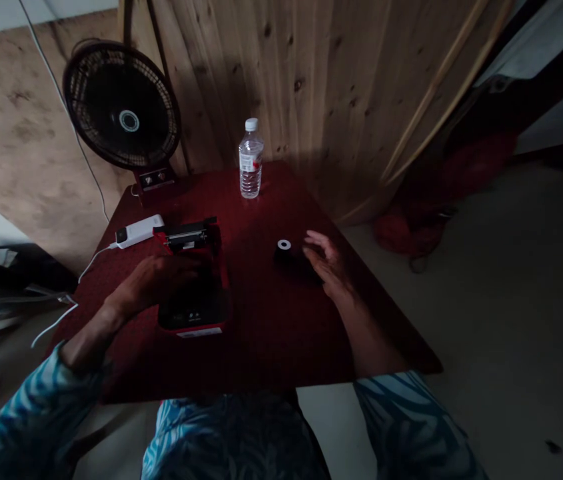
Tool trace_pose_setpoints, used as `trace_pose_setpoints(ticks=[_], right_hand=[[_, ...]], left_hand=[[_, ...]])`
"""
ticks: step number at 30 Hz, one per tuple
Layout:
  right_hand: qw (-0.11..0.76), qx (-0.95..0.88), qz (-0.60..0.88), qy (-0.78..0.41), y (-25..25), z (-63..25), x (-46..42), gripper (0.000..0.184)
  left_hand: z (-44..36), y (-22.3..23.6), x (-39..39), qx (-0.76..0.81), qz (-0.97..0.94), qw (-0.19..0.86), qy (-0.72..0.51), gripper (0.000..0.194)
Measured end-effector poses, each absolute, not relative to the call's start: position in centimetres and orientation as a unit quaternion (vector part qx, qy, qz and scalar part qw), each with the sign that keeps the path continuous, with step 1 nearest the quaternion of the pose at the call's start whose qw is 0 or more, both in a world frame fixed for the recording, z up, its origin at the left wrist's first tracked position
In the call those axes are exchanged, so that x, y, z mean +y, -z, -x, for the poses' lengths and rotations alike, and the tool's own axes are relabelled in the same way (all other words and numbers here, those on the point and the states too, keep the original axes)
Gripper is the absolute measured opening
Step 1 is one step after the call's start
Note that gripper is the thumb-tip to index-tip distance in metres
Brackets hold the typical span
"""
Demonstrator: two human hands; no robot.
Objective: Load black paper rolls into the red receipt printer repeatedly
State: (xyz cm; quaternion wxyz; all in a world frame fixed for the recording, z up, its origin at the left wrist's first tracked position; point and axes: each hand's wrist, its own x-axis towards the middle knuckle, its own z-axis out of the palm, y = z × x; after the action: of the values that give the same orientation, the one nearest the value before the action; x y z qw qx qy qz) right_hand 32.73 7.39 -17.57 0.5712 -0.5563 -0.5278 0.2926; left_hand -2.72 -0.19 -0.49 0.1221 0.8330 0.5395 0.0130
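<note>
My open right hand point(326, 263) held nothing; a black cylindrical roll with a white core point(284, 248) sat just left of it; my curved left hand point(154, 283) lay over a flat black-and-red device point(194, 310); I couldn't tell its grip

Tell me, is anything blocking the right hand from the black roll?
No, nothing visible stands between them. The right hand is right beside the black roll, which has a white centre and lies on the dark red table.
</note>
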Motion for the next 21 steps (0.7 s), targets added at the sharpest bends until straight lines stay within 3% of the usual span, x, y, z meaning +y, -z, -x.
trace_pose_setpoints(ticks=[5, 9, 13, 18, 21], right_hand=[[0.669, -0.424, 0.553, -0.259, 17.4, -33.9, 8.2, 0.047], [0.722, -0.395, 0.528, -0.212, 16.3, -34.3, 8.2, 0.046], [0.742, -0.416, 0.499, -0.162, 13.8, -32.7, 6.5, 0.039], [0.678, -0.55, 0.418, -0.251, 9.7, -26.6, 4.4, 0.036], [0.615, -0.6, 0.366, -0.357, 8.2, -22.0, 5.4, 0.047]], left_hand=[[4.3, 0.5, -5.5, 0.491, -0.833, 0.166, -0.192, 0.037], [4.2, 2.6, -7.0, 0.462, -0.852, 0.073, -0.236, 0.021], [4.0, 4.0, -7.3, 0.427, -0.869, 0.003, -0.25, 0.022], [3.7, 3.8, -8.6, 0.404, -0.879, -0.024, -0.251, 0.019], [3.6, 3.7, -9.0, 0.389, -0.887, -0.037, -0.246, 0.019]])
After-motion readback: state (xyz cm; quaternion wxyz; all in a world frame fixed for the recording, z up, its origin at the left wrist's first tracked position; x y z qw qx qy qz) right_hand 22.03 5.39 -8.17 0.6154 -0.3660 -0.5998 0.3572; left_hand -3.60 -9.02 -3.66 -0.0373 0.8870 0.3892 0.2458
